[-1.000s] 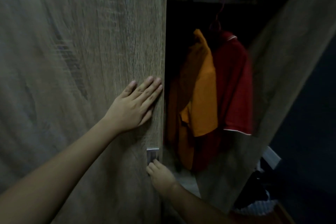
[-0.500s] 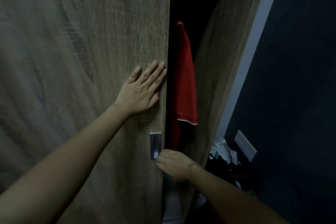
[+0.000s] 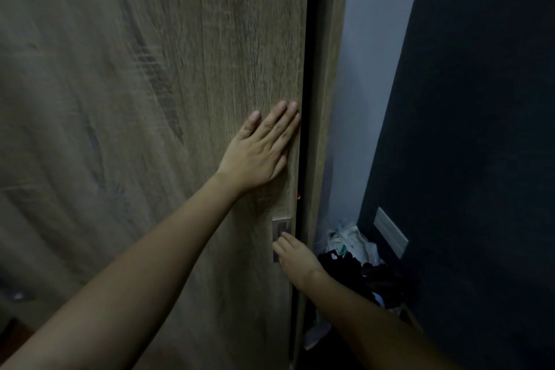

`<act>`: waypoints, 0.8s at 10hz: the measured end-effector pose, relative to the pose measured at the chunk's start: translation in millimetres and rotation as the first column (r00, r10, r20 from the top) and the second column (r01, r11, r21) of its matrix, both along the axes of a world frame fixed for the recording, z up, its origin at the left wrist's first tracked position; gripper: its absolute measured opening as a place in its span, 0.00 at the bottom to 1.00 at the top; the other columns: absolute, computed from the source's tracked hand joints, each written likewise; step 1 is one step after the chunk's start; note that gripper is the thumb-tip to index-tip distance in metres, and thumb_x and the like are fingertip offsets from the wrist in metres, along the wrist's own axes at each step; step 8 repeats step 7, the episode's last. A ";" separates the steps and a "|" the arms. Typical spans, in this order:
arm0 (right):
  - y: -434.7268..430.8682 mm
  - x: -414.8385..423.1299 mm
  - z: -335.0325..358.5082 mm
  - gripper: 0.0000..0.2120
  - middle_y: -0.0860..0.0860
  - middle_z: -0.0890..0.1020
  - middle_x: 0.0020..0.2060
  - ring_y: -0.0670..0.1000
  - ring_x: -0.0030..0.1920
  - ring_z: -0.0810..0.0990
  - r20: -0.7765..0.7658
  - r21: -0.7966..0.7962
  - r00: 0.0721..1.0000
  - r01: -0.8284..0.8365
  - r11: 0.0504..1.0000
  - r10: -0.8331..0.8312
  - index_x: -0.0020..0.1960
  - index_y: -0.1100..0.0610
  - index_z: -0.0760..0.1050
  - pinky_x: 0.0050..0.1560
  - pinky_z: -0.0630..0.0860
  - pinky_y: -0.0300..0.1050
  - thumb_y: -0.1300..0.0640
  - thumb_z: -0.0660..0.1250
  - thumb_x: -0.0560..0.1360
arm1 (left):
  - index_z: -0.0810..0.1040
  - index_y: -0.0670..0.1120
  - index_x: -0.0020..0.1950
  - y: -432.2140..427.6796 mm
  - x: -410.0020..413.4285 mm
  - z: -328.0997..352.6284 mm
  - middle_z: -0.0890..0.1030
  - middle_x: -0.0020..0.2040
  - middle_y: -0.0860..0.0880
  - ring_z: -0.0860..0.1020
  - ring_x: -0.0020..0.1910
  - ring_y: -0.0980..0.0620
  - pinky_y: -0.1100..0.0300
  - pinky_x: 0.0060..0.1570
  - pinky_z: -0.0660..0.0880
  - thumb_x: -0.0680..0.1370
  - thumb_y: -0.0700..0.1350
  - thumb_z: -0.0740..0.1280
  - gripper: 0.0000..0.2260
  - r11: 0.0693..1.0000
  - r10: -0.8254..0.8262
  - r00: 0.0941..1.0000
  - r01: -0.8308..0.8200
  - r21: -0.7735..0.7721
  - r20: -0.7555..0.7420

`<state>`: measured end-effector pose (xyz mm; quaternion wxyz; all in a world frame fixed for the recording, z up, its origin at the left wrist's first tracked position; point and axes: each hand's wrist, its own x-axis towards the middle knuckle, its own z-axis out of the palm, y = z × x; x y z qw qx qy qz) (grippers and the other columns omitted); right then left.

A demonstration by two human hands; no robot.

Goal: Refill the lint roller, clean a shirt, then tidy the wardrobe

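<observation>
The wood-grain wardrobe sliding door (image 3: 168,105) fills the left and middle of the head view. My left hand (image 3: 261,153) lies flat on it near its right edge, fingers spread. Lower down, my right hand (image 3: 295,257) has its fingertips in the metal recessed handle (image 3: 280,230). Only a thin dark gap (image 3: 304,69) separates the door from the wardrobe side panel (image 3: 326,99). A sliver of the red shirt (image 3: 298,196) shows in that gap. The other hanging clothes are hidden. No lint roller is in sight.
A pale wall strip (image 3: 369,69) and a dark wall (image 3: 480,129) stand to the right, with a white switch plate (image 3: 390,231) on the dark one. A heap of white bags and dark clothes (image 3: 357,258) lies on the floor beside the wardrobe.
The door has slid right under both hands. The opening has shrunk from a wide view of orange and red shirts to a thin gap.
</observation>
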<state>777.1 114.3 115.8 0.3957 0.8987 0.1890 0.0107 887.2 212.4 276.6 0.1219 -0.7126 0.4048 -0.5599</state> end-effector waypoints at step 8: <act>-72.4 -59.9 47.3 0.25 0.60 0.69 0.65 0.59 0.65 0.68 -0.202 0.553 0.973 0.206 0.807 -0.110 0.70 0.62 0.62 0.67 0.63 0.52 0.58 0.61 0.75 | 0.65 0.38 0.71 -45.7 -66.9 14.0 0.68 0.71 0.40 0.64 0.72 0.45 0.53 0.72 0.55 0.69 0.42 0.60 0.30 0.951 -0.259 0.936 0.205 -0.231 -0.237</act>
